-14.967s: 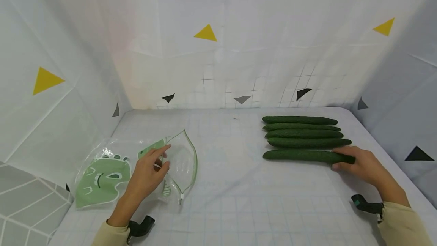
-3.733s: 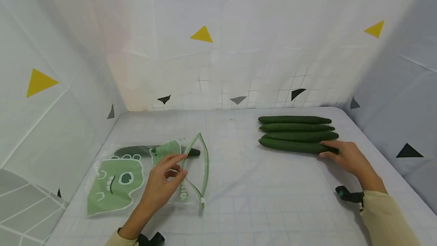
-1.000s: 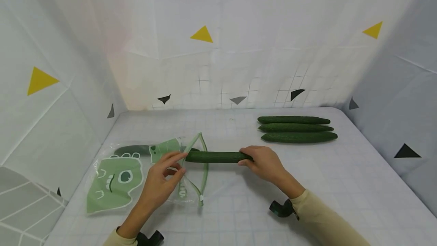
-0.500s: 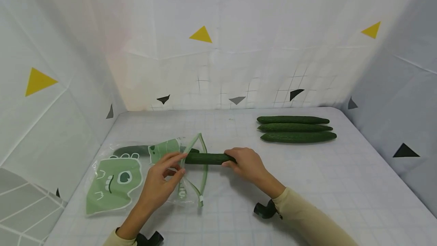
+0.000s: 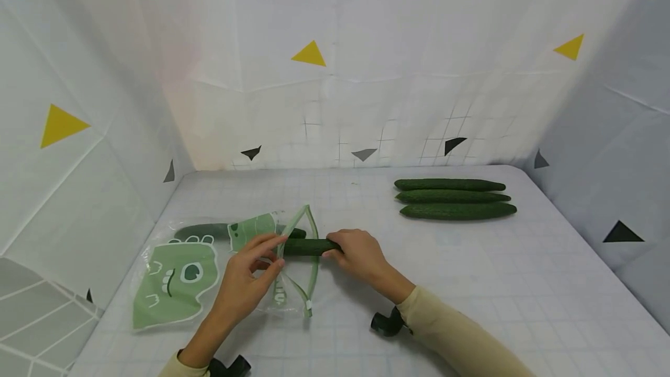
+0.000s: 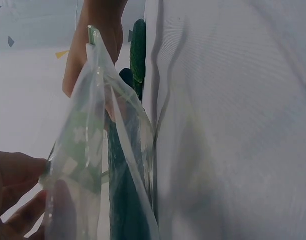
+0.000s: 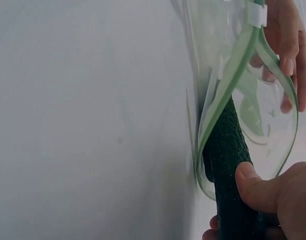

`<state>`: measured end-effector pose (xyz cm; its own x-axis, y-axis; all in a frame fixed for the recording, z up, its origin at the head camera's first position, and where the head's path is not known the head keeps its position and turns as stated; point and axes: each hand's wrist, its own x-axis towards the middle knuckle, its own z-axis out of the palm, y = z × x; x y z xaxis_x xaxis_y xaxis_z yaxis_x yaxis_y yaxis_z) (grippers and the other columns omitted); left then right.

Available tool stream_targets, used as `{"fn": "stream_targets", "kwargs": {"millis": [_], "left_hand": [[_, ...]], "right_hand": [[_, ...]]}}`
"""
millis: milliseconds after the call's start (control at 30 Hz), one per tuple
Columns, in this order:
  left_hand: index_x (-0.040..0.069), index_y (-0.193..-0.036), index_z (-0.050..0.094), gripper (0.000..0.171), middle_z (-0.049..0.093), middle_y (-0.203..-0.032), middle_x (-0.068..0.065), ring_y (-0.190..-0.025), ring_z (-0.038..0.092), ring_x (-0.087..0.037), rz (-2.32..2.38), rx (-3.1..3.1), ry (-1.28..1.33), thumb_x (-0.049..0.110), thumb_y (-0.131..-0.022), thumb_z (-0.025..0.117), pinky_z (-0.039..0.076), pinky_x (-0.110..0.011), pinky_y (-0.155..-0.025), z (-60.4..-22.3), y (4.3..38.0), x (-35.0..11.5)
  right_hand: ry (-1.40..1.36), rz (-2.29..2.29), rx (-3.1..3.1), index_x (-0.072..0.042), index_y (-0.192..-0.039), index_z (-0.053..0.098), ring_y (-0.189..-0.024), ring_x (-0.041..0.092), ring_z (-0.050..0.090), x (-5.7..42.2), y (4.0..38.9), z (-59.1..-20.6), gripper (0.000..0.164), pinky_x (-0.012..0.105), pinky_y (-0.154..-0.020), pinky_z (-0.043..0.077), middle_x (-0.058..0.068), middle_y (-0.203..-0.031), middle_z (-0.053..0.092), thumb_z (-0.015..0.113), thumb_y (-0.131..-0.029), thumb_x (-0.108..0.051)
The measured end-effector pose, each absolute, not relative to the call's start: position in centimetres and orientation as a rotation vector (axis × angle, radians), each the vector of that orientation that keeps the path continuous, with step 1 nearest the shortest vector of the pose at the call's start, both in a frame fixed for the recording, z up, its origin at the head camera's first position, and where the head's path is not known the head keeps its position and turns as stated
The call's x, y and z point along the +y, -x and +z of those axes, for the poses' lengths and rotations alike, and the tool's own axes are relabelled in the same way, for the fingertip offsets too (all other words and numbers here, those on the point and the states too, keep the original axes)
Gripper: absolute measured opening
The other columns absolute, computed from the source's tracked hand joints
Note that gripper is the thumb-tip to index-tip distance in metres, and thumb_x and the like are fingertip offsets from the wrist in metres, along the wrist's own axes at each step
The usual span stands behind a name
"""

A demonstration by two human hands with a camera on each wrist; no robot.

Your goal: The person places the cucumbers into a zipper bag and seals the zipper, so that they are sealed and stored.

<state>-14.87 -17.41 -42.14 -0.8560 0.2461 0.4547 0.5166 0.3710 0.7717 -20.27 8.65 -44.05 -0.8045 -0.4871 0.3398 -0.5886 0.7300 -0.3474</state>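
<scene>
A clear zip bag point(image 5: 175, 284) with a green cartoon print lies at the left of the table, its green-edged mouth facing right. My left hand point(image 5: 246, 278) pinches the upper edge of that mouth, holding it raised. One cucumber point(image 5: 201, 230) lies inside along the bag's far side, its tip at the opening. My right hand point(image 5: 361, 255) grips a second cucumber point(image 5: 309, 247) near its right end. In the right wrist view this held cucumber point(image 7: 227, 145) passes through the mouth, thumb on top. Its front part is hidden behind the bag film and my left hand.
Three cucumbers point(image 5: 455, 211) lie side by side at the back right of the white table point(image 5: 471, 307). A white slider point(image 5: 308, 305) sits at the near corner of the bag's mouth. White sheets point(image 5: 366, 109) enclose the table at the back and sides.
The first cucumber went into the bag earlier. My right hand took the second from the row, carried it left, and over the last second slid it deeper. My left hand keeps its place.
</scene>
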Motion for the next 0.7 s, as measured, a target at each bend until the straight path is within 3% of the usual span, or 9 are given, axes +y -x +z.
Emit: {"fn": "stream_targets", "kwargs": {"millis": [300, 533, 700], "left_hand": [[0.01, -0.138, 0.068, 0.048, 0.061, -0.136, -0.002, -0.093, 0.066, -0.016, -1.482, -2.374, 0.684, -0.005, -0.093, 0.076, 0.061, -0.033, -0.076, -42.2, 14.8, -17.4], [0.007, -0.138, 0.068, 0.048, 0.061, -0.137, -0.003, -0.093, 0.067, -0.016, -1.485, -2.373, 0.676, -0.007, -0.092, 0.076, 0.062, -0.033, -0.076, -42.0, 14.8, -17.4], [0.006, -0.138, 0.068, 0.049, 0.061, -0.137, -0.003, -0.093, 0.067, -0.016, -1.49, -2.373, 0.671, -0.008, -0.091, 0.076, 0.061, -0.032, -0.076, -41.9, 14.8, -17.4]], "right_hand": [[-0.764, 0.708, -2.799, -0.014, -0.101, 0.077, -0.077, 0.015, 0.065, 7.0, 20.2, -44.6, 0.024, 0.033, -0.063, 0.052, 0.001, -0.094, 0.074, 0.083, -0.09, -0.035], [-0.793, 0.734, -2.91, -0.009, -0.12, 0.076, -0.103, 0.022, 0.063, 8.4, 20.1, -44.4, 0.038, 0.041, -0.082, 0.056, 0.005, -0.114, 0.071, 0.082, -0.092, -0.034], [-0.905, 0.582, -2.868, -0.009, -0.118, 0.077, -0.098, 0.021, 0.058, 10.7, 20.0, -44.2, 0.036, 0.037, -0.077, 0.056, 0.002, -0.107, 0.071, 0.085, -0.089, -0.03]]}}
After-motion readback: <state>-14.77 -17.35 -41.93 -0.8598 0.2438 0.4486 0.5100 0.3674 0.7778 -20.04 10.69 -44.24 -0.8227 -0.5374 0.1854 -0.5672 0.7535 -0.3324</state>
